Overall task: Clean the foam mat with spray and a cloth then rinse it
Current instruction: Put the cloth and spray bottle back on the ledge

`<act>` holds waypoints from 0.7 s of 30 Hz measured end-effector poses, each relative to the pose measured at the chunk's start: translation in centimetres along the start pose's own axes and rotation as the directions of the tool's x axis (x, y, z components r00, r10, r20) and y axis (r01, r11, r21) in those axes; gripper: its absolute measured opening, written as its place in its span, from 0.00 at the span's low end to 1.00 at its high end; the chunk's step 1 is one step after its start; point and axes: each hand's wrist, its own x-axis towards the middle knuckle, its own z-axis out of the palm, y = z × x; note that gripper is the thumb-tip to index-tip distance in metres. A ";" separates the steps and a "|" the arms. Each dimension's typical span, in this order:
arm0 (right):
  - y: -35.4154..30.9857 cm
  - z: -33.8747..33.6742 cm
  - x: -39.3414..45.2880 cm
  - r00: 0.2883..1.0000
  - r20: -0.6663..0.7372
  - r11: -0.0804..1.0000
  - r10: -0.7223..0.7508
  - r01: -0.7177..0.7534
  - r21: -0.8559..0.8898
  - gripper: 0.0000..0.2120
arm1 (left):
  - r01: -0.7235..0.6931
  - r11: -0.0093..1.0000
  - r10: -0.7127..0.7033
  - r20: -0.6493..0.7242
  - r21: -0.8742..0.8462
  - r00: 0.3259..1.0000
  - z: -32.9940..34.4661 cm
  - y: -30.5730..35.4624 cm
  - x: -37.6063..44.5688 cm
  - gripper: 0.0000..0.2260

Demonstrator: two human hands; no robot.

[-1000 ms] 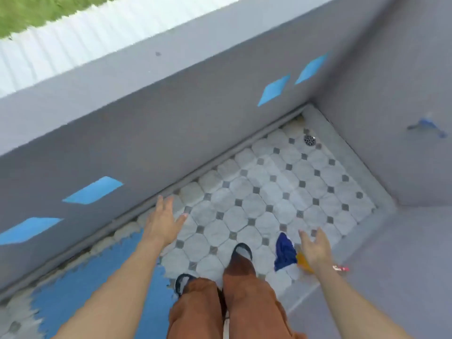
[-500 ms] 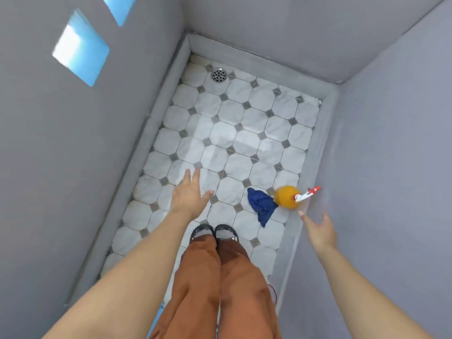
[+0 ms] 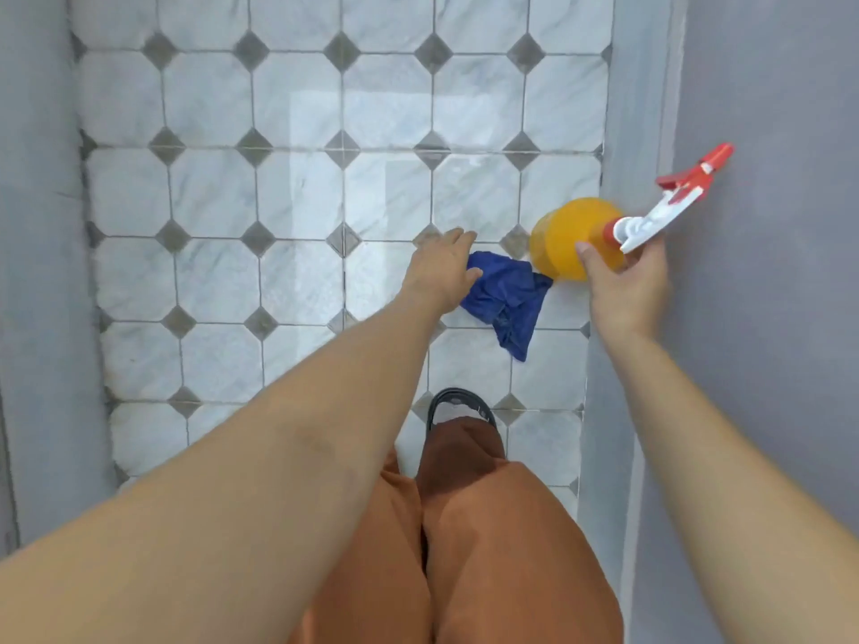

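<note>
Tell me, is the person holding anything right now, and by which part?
The right hand has its grip around the neck of the orange spray bottle. The left hand rests on the blue cloth, not yet gripping it.

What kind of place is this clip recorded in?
Probably a narrow tiled wash area or balcony: white octagonal floor tiles with grey diamond insets, plain grey walls close on both sides.

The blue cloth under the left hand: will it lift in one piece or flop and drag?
The blue cloth lies crumpled in soft folds on the tiled floor, so it will probably sag limp from wherever the left hand pinches it. It looks thin, likely light. A corner trails toward the person, so it may drag briefly.
</note>
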 end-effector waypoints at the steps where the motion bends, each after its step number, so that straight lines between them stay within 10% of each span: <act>1: 0.6 0.6 0.4 1.000 -0.025 1.000 -0.009 0.009 0.009 0.29 | -0.017 1.000 0.017 0.001 0.021 1.000 1.2 -0.2 1.2 0.25; 9: 1.0 1.7 1.2 0.988 -0.155 0.999 -0.024 0.028 0.023 0.23 | -0.069 0.975 0.060 0.050 0.210 0.997 5.2 0.8 4.2 0.15; 21: -17.2 -9.1 -9.1 0.998 0.004 0.998 -0.059 0.059 -0.027 0.15 | 0.170 0.885 -0.184 0.010 -0.434 0.983 -16.8 3.3 -13.3 0.13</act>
